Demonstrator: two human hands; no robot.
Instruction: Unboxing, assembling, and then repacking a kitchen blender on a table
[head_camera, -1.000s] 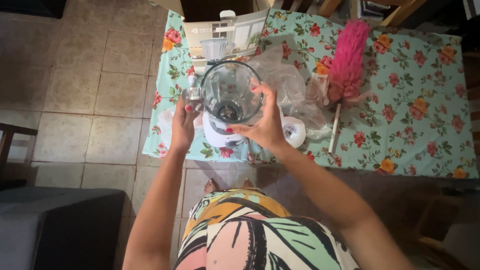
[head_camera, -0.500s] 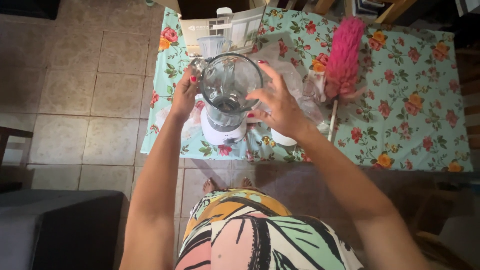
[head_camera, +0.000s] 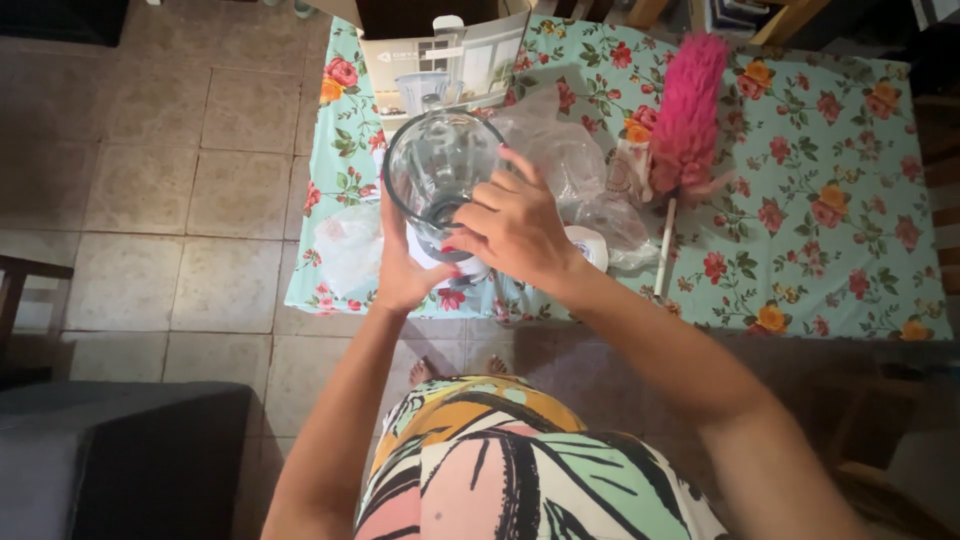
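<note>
The clear blender jar (head_camera: 437, 175) stands on its white base at the near edge of the surface (head_camera: 800, 250). The left hand (head_camera: 405, 270) steadies it from the side; the right hand (head_camera: 515, 225) closes its fingers on the rim, keeping it upright.

Blender jar (head_camera: 437, 170) on table (head_camera: 800, 250), box (head_camera: 440, 55) behind, duster (head_camera: 685, 120) right.

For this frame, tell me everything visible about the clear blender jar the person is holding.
The clear, round blender jar looks like glass or plastic, wide at its open rim and narrowing towards a dark centre at the bottom. It has no lid and looks empty. It stands roughly upright on a white base at the near edge of the floral-clothed table. The left hand grips its lower side; the right hand clasps the near wall.
</note>
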